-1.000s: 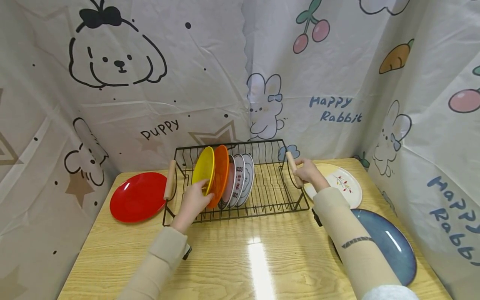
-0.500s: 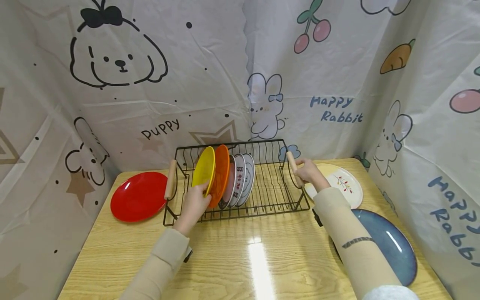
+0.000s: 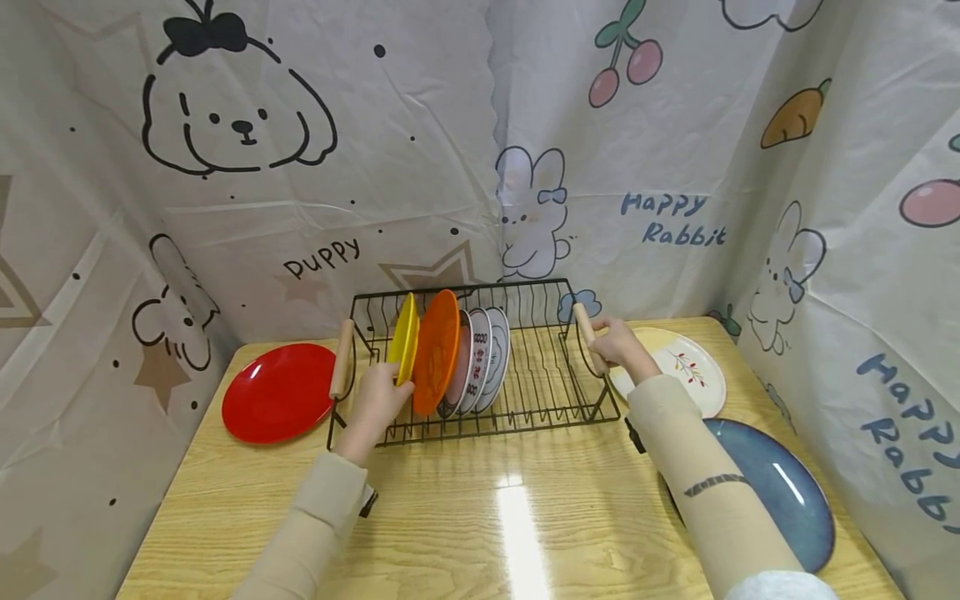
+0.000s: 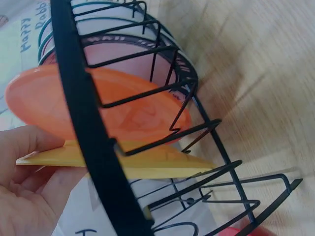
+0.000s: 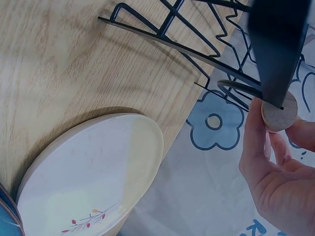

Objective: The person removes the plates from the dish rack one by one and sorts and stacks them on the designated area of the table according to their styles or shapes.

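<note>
My left hand (image 3: 377, 400) pinches the near edge of a yellow plate (image 3: 405, 337), which stands on edge in the black wire dish rack (image 3: 540, 421). In the left wrist view, thumb and fingers lie on either side of the yellow plate's (image 4: 142, 164) rim. Just right of it an orange plate (image 3: 437, 354) leans in the rack. Several patterned white-rimmed plates (image 3: 491, 358) stand close beside that one. My right hand (image 3: 618, 343) grips the wooden handle (image 3: 589, 337) at the rack's right end; in the right wrist view the fingers curl round the handle's end (image 5: 279, 114).
A red plate (image 3: 277, 393) lies on the wooden table (image 3: 450, 517) left of the rack. To the right lie a cream and white plate (image 3: 697, 375) with a sprig pattern and a large blue plate (image 3: 787, 500), partly under the right sleeve. A printed cloth (image 3: 420, 167) hangs behind.
My left hand has shifted left with the yellow plate, which now stands more upright and apart from the orange plate. The right hand stays on the handle.
</note>
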`<state>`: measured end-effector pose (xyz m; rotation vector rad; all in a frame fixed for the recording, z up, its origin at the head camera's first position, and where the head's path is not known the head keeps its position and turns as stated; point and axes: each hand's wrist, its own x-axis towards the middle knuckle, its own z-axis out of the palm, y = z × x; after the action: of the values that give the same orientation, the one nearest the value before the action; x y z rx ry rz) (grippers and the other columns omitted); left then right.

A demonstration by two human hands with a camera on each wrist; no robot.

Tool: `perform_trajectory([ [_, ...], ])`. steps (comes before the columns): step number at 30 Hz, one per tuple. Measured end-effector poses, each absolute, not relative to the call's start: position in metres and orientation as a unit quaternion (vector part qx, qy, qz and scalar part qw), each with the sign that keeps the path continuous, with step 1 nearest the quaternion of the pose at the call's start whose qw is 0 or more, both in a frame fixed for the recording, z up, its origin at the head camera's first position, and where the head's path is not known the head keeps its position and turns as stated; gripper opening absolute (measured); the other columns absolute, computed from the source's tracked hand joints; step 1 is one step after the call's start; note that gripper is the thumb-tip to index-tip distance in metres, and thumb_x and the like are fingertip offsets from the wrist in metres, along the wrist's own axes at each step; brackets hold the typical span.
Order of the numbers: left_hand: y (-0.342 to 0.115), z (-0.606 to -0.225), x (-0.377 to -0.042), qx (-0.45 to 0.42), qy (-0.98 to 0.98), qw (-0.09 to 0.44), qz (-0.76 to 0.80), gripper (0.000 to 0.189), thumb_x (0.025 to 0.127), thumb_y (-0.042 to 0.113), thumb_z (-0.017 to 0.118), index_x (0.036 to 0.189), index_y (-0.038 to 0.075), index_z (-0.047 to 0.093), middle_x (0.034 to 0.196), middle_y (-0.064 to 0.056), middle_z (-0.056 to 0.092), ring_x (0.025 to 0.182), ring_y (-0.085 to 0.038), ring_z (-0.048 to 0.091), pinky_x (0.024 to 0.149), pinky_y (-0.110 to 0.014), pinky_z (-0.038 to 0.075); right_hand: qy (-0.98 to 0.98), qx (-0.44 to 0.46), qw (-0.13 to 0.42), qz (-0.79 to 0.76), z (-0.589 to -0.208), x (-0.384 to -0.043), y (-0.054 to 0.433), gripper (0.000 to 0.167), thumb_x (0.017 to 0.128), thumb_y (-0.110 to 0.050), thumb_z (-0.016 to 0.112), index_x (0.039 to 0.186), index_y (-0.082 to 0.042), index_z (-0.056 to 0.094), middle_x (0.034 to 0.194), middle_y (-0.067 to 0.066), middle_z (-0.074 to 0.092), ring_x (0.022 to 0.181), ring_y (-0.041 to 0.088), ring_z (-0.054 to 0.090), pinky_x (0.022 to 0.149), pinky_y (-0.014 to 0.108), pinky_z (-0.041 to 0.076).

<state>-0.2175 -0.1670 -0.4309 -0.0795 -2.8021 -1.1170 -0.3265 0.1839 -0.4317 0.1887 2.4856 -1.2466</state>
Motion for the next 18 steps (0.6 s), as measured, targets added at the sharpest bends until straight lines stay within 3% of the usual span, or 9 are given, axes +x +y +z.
perform_trajectory([
  [2, -0.170, -0.428, -0.218, -0.024, -0.925, 0.068, -0.373, 0.017, 0.080, -0.003, 0.060, 0.065, -0.002, 0.052, 0.053, -0.001, 0.033, 0.045, -0.012, 0.030, 0.044, -0.023, 0.027, 0.878, 0.068, 0.177, -0.440, -0.432, -0.326, 0.184, 0.048, 0.088, -0.001, 0.048, 0.134, 0.003, 0.035, 0.123, 0.030, 0.041, 0.105, 0.040, 0.052, 0.074, 0.041, 0.052],
  [5, -0.174, -0.424, -0.219, -0.021, -0.924, 0.074, -0.374, 0.018, 0.079, -0.004, 0.061, 0.063, -0.003, 0.052, 0.050, 0.000, 0.031, 0.044, -0.011, 0.030, 0.043, -0.023, 0.028, 0.877, 0.069, 0.177, -0.441, -0.432, -0.326, 0.185, 0.048, 0.088, -0.001, 0.048, 0.134, 0.003, 0.035, 0.123, 0.030, 0.041, 0.104, 0.040, 0.052, 0.073, 0.040, 0.052],
  [10, -0.178, -0.410, -0.220, -0.020, -0.920, 0.080, -0.382, 0.007, 0.078, -0.003, 0.063, 0.078, -0.010, 0.064, 0.058, -0.013, 0.057, 0.045, -0.018, 0.048, 0.045, -0.027, 0.042, 0.876, 0.069, 0.176, -0.443, -0.433, -0.326, 0.185, 0.047, 0.087, -0.001, 0.049, 0.133, 0.002, 0.036, 0.122, 0.029, 0.042, 0.098, 0.035, 0.053, 0.067, 0.036, 0.052],
  [12, -0.180, -0.403, -0.220, -0.024, -0.924, 0.093, -0.369, 0.010, 0.077, -0.002, 0.063, 0.081, -0.010, 0.065, 0.064, -0.017, 0.063, 0.064, -0.026, 0.061, 0.067, -0.035, 0.052, 0.877, 0.069, 0.176, -0.442, -0.433, -0.327, 0.184, 0.047, 0.087, -0.002, 0.049, 0.133, 0.002, 0.037, 0.122, 0.029, 0.043, 0.097, 0.035, 0.054, 0.067, 0.035, 0.052],
  [15, -0.183, -0.393, -0.220, -0.037, -0.920, 0.114, -0.374, 0.011, 0.077, -0.003, 0.061, 0.081, -0.012, 0.066, 0.070, -0.023, 0.065, 0.086, -0.038, 0.063, 0.091, -0.045, 0.045, 0.879, 0.066, 0.175, -0.439, -0.432, -0.327, 0.184, 0.048, 0.087, -0.001, 0.048, 0.133, 0.003, 0.036, 0.123, 0.030, 0.043, 0.099, 0.037, 0.054, 0.070, 0.038, 0.053],
  [17, -0.185, -0.387, -0.220, -0.038, -0.911, 0.113, -0.394, 0.012, 0.078, -0.004, 0.059, 0.083, -0.013, 0.065, 0.075, -0.026, 0.065, 0.092, -0.041, 0.061, 0.093, -0.048, 0.042, 0.878, 0.065, 0.177, -0.439, -0.432, -0.327, 0.184, 0.049, 0.086, -0.001, 0.047, 0.134, 0.003, 0.036, 0.123, 0.030, 0.042, 0.102, 0.039, 0.053, 0.072, 0.039, 0.053],
  [18, -0.186, -0.385, -0.220, -0.037, -0.904, 0.110, -0.412, 0.013, 0.079, -0.005, 0.058, 0.085, -0.014, 0.064, 0.080, -0.028, 0.065, 0.095, -0.042, 0.060, 0.085, -0.049, 0.047, 0.879, 0.066, 0.177, -0.438, -0.432, -0.327, 0.184, 0.049, 0.086, -0.001, 0.047, 0.134, 0.003, 0.035, 0.123, 0.030, 0.042, 0.103, 0.040, 0.053, 0.073, 0.040, 0.053],
])
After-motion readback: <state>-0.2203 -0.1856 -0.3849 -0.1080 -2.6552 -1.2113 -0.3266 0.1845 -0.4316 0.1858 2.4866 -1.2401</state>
